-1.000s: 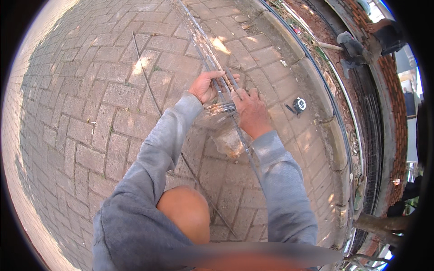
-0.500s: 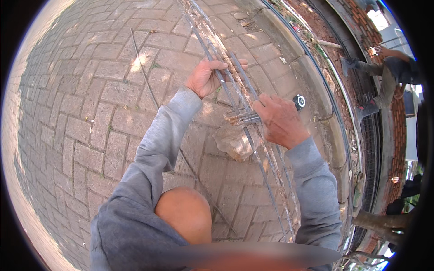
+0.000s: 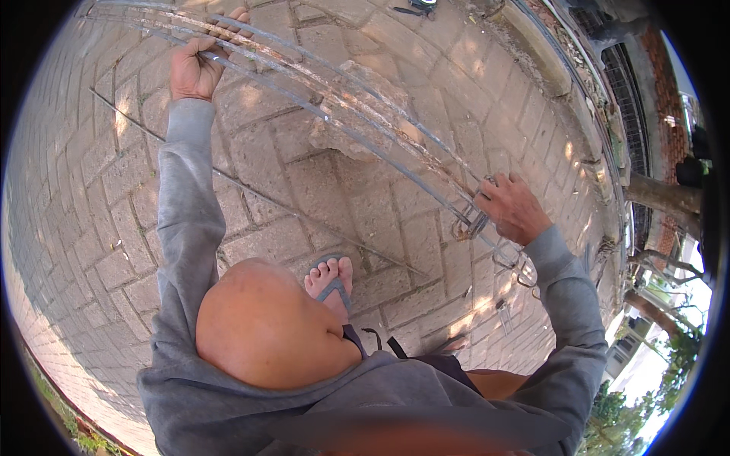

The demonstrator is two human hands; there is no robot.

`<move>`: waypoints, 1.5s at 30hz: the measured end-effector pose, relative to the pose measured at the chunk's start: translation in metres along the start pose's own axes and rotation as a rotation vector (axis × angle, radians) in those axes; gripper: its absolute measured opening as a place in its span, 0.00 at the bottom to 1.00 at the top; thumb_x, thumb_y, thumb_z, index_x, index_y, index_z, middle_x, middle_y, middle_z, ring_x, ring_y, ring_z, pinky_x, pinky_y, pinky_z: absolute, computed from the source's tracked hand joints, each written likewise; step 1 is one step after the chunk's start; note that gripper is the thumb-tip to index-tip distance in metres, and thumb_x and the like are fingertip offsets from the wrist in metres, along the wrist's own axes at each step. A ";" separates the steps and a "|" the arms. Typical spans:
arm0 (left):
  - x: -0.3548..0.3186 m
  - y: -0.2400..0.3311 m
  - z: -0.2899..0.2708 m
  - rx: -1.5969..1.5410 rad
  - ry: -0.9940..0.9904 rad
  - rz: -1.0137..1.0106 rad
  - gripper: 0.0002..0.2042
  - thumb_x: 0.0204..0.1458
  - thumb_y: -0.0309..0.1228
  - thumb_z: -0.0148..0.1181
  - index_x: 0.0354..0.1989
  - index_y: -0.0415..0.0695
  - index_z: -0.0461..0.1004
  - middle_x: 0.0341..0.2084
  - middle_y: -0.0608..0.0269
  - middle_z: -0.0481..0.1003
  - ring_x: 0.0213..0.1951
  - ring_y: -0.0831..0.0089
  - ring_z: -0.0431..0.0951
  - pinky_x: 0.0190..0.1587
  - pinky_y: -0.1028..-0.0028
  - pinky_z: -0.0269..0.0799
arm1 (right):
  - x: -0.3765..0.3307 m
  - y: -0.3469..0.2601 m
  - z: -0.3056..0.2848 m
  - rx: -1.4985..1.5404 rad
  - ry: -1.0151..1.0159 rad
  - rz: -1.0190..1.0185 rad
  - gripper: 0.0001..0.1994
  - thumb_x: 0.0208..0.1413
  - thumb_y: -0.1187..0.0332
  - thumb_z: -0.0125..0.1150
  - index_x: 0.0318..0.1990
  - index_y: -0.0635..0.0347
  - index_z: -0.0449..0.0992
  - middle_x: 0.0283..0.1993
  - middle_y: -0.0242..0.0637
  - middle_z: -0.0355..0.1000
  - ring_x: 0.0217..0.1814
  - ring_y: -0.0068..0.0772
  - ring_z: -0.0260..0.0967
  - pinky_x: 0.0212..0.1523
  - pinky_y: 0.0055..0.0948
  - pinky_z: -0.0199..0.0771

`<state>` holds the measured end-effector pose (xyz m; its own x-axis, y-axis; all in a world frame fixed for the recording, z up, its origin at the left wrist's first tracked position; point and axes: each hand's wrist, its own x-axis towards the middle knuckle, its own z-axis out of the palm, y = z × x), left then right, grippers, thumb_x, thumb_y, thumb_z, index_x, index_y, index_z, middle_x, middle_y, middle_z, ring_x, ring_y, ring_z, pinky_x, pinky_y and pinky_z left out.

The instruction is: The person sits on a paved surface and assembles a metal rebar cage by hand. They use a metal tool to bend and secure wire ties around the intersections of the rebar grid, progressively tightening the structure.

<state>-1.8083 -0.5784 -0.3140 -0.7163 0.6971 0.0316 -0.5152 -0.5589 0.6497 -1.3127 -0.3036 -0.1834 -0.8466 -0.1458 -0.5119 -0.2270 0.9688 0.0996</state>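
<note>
Both hands gripping long grey steel rebar cage (image 3: 357, 129): left hand (image 3: 192, 70) far, right hand (image 3: 511, 207) near stirrup; tying unfinished.

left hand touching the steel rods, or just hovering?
Touching. The head view shows the left hand with fingers curled around the long steel rods near their far end, no gap visible.

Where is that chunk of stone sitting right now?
In the head view, the stone block lies on the brick paving, upper centre, under the long steel bars, between the left hand and right hand.
</note>
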 end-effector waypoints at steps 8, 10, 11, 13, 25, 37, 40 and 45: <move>-0.010 -0.009 -0.008 -0.012 0.105 -0.045 0.35 0.51 0.16 0.40 0.72 0.22 0.46 0.69 0.22 0.57 0.73 0.32 0.56 0.75 0.39 0.59 | 0.018 -0.142 0.031 0.796 0.546 0.311 0.23 0.56 0.73 0.61 0.60 0.69 0.73 0.56 0.54 0.73 0.58 0.53 0.71 0.58 0.48 0.72; -0.012 -0.010 -0.012 -0.064 0.094 -0.041 0.34 0.52 0.16 0.40 0.71 0.22 0.47 0.68 0.22 0.58 0.73 0.32 0.57 0.75 0.39 0.59 | 0.067 -0.192 0.047 1.046 0.623 0.450 0.21 0.59 0.68 0.65 0.58 0.69 0.75 0.53 0.54 0.75 0.52 0.57 0.74 0.56 0.48 0.74; -0.013 -0.010 -0.013 -0.081 0.086 -0.038 0.33 0.52 0.16 0.40 0.71 0.21 0.48 0.68 0.22 0.58 0.72 0.32 0.57 0.75 0.39 0.60 | 0.095 -0.197 0.059 1.086 0.691 0.629 0.21 0.60 0.65 0.65 0.57 0.69 0.76 0.52 0.55 0.75 0.52 0.56 0.74 0.56 0.47 0.73; -0.015 -0.009 -0.013 -0.076 0.092 -0.022 0.33 0.52 0.16 0.40 0.70 0.21 0.48 0.68 0.21 0.59 0.71 0.32 0.60 0.74 0.39 0.62 | 0.151 -0.187 0.077 1.216 0.840 0.931 0.22 0.64 0.58 0.66 0.54 0.69 0.77 0.52 0.56 0.76 0.52 0.54 0.74 0.57 0.46 0.73; -0.023 0.006 0.016 -0.247 0.067 -0.003 0.34 0.49 0.13 0.43 0.71 0.29 0.54 0.68 0.23 0.59 0.71 0.36 0.63 0.75 0.45 0.62 | 0.259 -0.137 0.017 1.734 1.039 1.388 0.27 0.51 0.62 0.81 0.14 0.64 0.66 0.20 0.31 0.65 0.21 0.27 0.58 0.34 0.40 0.72; -0.031 0.022 0.038 -0.224 0.010 0.042 0.33 0.50 0.14 0.43 0.70 0.29 0.54 0.68 0.21 0.58 0.71 0.35 0.62 0.74 0.41 0.62 | 0.264 -0.131 0.048 1.540 0.990 1.413 0.26 0.47 0.56 0.83 0.24 0.69 0.73 0.28 0.40 0.70 0.25 0.34 0.64 0.32 0.47 0.68; -0.034 0.025 0.039 -0.235 0.015 0.048 0.33 0.50 0.14 0.43 0.70 0.29 0.54 0.68 0.21 0.58 0.71 0.35 0.62 0.73 0.42 0.62 | 0.269 -0.124 0.061 1.763 0.872 1.545 0.27 0.48 0.54 0.83 0.22 0.64 0.69 0.26 0.36 0.64 0.26 0.34 0.63 0.33 0.47 0.69; -0.038 0.027 0.036 -0.233 0.013 0.045 0.34 0.49 0.14 0.42 0.71 0.30 0.54 0.68 0.22 0.59 0.70 0.35 0.63 0.73 0.42 0.64 | 0.279 -0.122 0.053 1.501 1.070 1.484 0.26 0.46 0.56 0.83 0.28 0.69 0.71 0.29 0.42 0.68 0.30 0.42 0.66 0.40 0.47 0.73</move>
<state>-1.7781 -0.6035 -0.2707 -0.7461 0.6643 0.0455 -0.5764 -0.6785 0.4554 -1.4960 -0.4521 -0.3833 -0.0142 0.9783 -0.2068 0.4853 -0.1741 -0.8568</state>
